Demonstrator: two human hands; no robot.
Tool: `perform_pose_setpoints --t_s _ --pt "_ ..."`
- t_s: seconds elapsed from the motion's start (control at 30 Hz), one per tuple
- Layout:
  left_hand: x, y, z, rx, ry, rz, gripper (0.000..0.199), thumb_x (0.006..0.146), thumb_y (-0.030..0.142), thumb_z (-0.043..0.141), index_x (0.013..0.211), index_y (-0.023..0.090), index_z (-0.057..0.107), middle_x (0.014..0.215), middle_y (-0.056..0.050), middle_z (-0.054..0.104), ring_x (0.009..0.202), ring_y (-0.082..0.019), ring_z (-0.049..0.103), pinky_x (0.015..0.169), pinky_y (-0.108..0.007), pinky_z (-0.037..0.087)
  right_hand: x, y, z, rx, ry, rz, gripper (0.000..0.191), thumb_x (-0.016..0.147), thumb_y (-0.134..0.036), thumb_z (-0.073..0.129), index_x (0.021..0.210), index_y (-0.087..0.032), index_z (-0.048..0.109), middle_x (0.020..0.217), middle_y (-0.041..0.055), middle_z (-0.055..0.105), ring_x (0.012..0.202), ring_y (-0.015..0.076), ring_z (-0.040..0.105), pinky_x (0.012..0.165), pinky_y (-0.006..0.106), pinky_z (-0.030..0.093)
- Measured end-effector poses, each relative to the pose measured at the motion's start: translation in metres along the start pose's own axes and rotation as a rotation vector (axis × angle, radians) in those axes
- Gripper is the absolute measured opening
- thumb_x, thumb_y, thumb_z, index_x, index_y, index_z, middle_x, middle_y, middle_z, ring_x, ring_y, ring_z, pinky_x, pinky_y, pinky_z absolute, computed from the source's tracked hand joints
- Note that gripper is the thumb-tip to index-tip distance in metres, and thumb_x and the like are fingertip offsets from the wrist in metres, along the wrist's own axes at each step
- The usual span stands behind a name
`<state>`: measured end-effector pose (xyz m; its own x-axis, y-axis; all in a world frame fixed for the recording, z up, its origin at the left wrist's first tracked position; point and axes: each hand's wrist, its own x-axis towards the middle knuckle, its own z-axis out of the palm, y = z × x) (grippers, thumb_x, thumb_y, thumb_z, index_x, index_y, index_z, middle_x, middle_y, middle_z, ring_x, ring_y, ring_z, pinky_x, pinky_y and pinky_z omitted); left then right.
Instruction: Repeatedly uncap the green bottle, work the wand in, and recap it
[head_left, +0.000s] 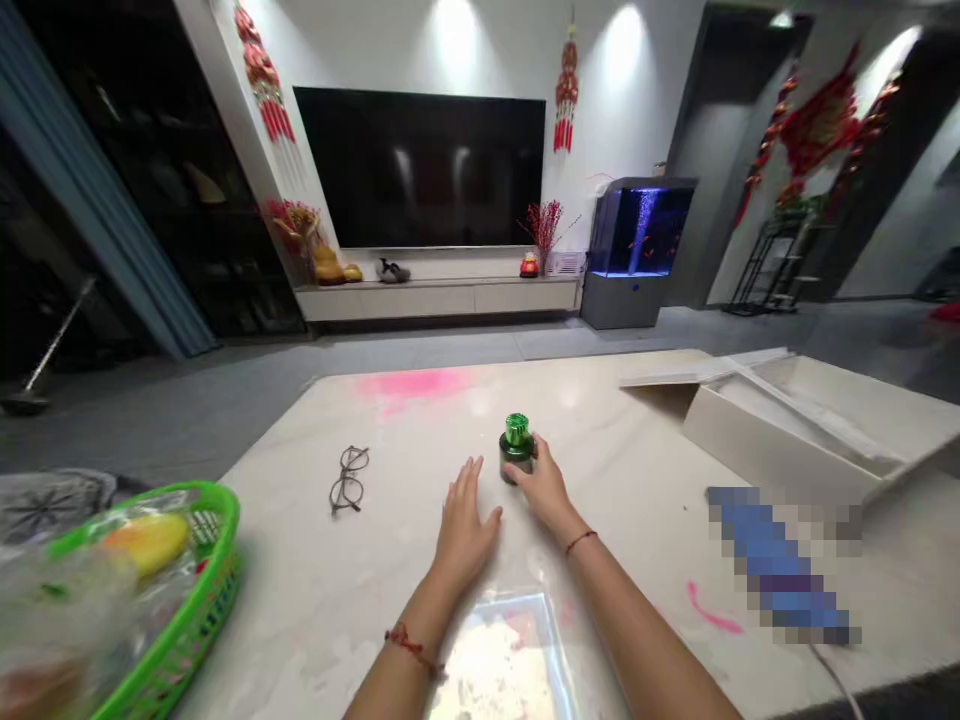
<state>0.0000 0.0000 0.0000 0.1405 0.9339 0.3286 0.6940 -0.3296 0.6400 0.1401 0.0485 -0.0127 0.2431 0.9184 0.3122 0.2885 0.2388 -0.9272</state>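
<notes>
A small dark green bottle with a bright green cap (pixel 517 447) stands upright on the pale table (pixel 300 560), near the middle. My right hand (pixel 545 484) is wrapped round its lower right side, thumb in front and fingers behind. Just left of the bottle, my left hand (pixel 463 525) is held low with its fingers stretched out, touching nothing that I can see. A pair of glasses (pixel 349 480) lies on the table farther left.
A green basket (pixel 217 580) with bagged items sits at the left edge. At the right are an open white box (pixel 780 450) and a blurred blue object (pixel 780 565) with a cable. A shiny rectangle (pixel 504 655) lies between my forearms.
</notes>
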Motion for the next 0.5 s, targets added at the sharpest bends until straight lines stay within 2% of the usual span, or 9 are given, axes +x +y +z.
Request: perform_pose_setpoints --t_s 0.13,0.27,0.5 --pt "0.0 -0.004 0.005 -0.12 -0.021 -0.008 0.056 0.08 0.022 0.043 0.135 0.019 0.032 0.139 -0.008 0.038 0.128 -0.019 0.033 0.108 -0.039 0.023 0.001 0.0 -0.002 -0.051 0.022 -0.026 0.053 0.061 -0.03 0.067 0.11 -0.018 0.052 0.106 0.0075 0.061 0.097 0.0211 0.056 0.087 0.033 0.042" --pt "0.005 -0.009 0.009 -0.334 -0.04 -0.099 0.045 0.086 0.028 0.034 0.131 0.019 0.04 0.133 -0.007 0.046 0.121 -0.017 0.044 0.105 -0.034 0.029 -0.003 -0.007 -0.007 -0.067 -0.005 -0.017 0.046 0.059 -0.032 0.068 0.102 -0.017 0.056 0.101 0.0072 0.062 0.092 0.021 0.058 0.083 0.033 0.044" --pt "0.011 -0.008 0.01 -0.619 -0.056 -0.195 0.05 0.084 0.037 0.042 0.129 0.016 0.042 0.133 -0.009 0.045 0.121 -0.019 0.044 0.106 -0.035 0.027 -0.01 -0.02 -0.011 -0.037 -0.093 0.051 0.049 0.057 -0.031 0.07 0.102 -0.017 0.057 0.1 0.0065 0.063 0.092 0.0209 0.057 0.082 0.033 0.044"
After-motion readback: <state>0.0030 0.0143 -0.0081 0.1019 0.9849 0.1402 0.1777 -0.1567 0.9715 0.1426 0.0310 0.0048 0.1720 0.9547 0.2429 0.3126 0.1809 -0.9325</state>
